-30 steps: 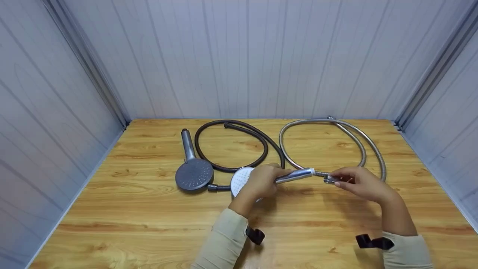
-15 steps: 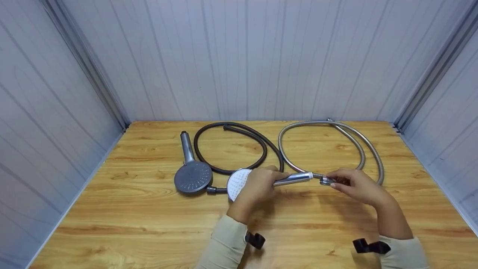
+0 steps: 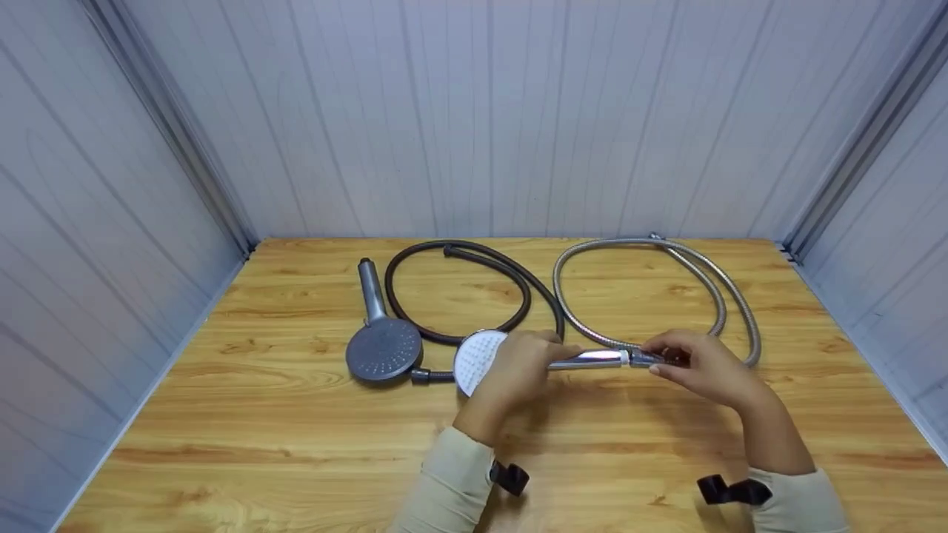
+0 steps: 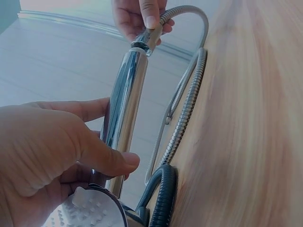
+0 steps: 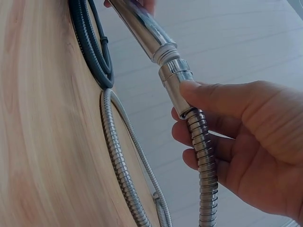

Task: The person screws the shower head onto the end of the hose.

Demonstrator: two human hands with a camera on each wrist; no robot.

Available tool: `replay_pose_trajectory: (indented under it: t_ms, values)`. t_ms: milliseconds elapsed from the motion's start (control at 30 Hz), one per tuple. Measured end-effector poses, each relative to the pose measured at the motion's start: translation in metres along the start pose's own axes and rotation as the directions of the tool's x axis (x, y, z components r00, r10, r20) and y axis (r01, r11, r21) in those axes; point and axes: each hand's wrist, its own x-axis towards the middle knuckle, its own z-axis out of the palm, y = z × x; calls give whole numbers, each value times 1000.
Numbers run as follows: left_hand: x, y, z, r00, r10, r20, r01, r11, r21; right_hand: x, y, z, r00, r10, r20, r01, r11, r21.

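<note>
My left hand (image 3: 515,370) grips the chrome handle of a hand shower (image 3: 478,359) with a white nozzle face. The handle's white threaded end (image 5: 166,54) points toward my right hand (image 3: 703,368). Thumb and fingers of that hand pinch the chrome end nut (image 5: 176,87) of a silver shower hose (image 5: 203,165). In the right wrist view the nut's mouth meets the thread at a slight tilt, and some thread still shows between them. The left wrist view shows the nut against the handle end too. How deep the thread sits inside is hidden.
A dark grey hand shower (image 3: 383,349) lies on the wooden table (image 3: 296,459) at the left. Beside it a black hose (image 3: 389,277) lies looped, one end near the grey head. The silver hose's loop spreads at the back right. Pale panel walls (image 3: 489,118) enclose the table.
My right hand has brought the hose nut leftward to the handle's threaded end, so the gap between them has closed. The handle has levelled slightly. My left hand keeps its grip.
</note>
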Motion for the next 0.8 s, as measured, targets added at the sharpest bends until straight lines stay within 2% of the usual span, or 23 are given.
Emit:
replay_pose_trajectory:
  t_ms: [233,533,800]
  values:
    - [2,4,3,999,-14,41,12,999,31,1,-2,0,999,-23,26,23,1000,-9]
    - [2,9,4,999,1,53,-3,999,36,-1,-2,1,998,-43,50,45,999,-29]
    - [1,10,5,999,40,22,-41,998,50,-1,-2,-2,996,-40,85,42,999,-14]
